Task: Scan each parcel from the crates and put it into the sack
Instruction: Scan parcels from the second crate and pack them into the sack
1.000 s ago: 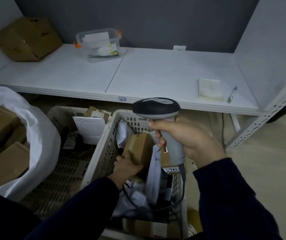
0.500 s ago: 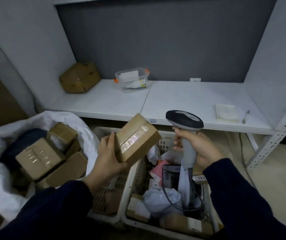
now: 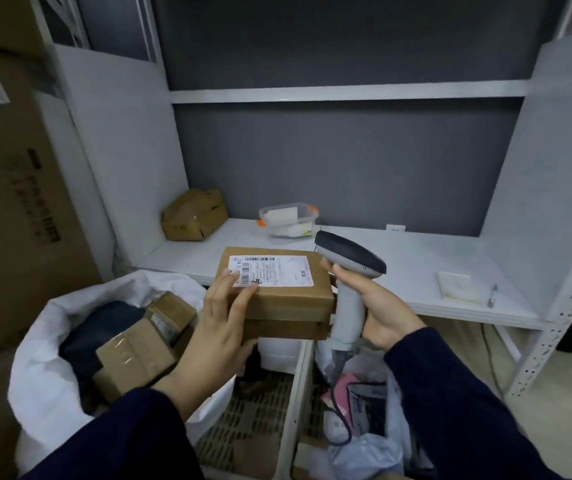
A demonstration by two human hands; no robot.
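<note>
My left hand [image 3: 220, 327] grips a brown cardboard parcel [image 3: 284, 299] at chest height, its white barcode label facing up. My right hand [image 3: 369, 306] holds a grey handheld scanner [image 3: 348, 268] by its handle, its dark head just right of the parcel's far corner. The white sack [image 3: 45, 372] lies open at the lower left with several brown boxes inside. Below my hands stand two white plastic crates [image 3: 296, 386]; the right one holds bagged parcels and the scanner's cable.
A white shelf [image 3: 409, 268] runs behind the crates, carrying a crumpled brown box [image 3: 192, 216], a clear plastic tub [image 3: 288, 220], a white pad [image 3: 456, 285] and a pen [image 3: 493, 295]. Large cardboard cartons [image 3: 10, 202] stand at the left. A perforated shelf post [image 3: 561, 323] rises on the right.
My left hand lifted the parcel out of the right crate and turned it so the label faces up. The scanner rose beside it. The view tilted upward.
</note>
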